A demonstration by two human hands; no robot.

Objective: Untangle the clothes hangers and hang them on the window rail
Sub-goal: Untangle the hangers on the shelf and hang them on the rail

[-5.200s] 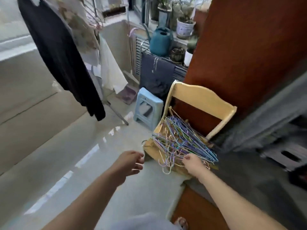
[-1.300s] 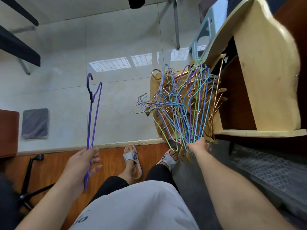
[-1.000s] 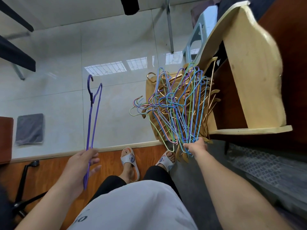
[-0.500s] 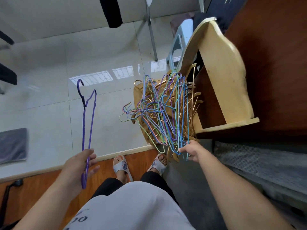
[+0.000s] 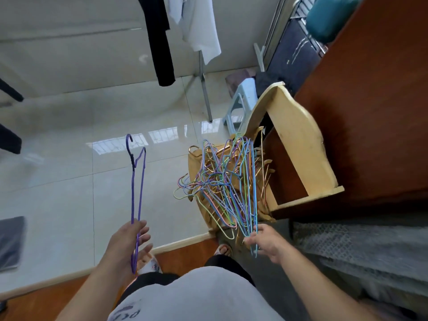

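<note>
Against the view half a second earlier, the camera has tipped up: more of the tiled floor (image 5: pixel 69 193), the hanging black garment (image 5: pixel 159 42) and a white garment (image 5: pixel 199 26) now show at twelve o'clock, and the teal watering can (image 5: pixel 328 17) has come into sight at one o'clock. The right hand has slid back from the tangle toward the body, drawing a couple of wires with it, while the left hand carries its hanger much as before.

At about eight o'clock the left hand (image 5: pixel 129 246) pinches the lower end of the purple hanger (image 5: pixel 136 193) between thumb and curled fingers. The hanger runs from the grip toward twelve o'clock, hook uppermost, free of the rest and well apart from the pile. The forearm comes in from the bottom left, palm turned inward.

Near the centre, at the lower edge, lie the grey shirt (image 5: pixel 196 295) and a sandalled foot (image 5: pixel 223 250).

At about three o'clock of centre the tangled hangers (image 5: pixel 224 181), blue, green, pink, purple and copper-coloured, rest heaped on the seat of the wooden chair (image 5: pixel 298 144), their lower ends spilling over its near edge. A pale blue stool (image 5: pixel 240 105) stands behind the chair.

The right hand (image 5: pixel 266 242) sits at five o'clock of the pile, just beside its lowest wires. Its fingers curl round thin blue wires that trail from the pile down past the knuckles. The forearm enters from the bottom right, back of the hand up.
</note>
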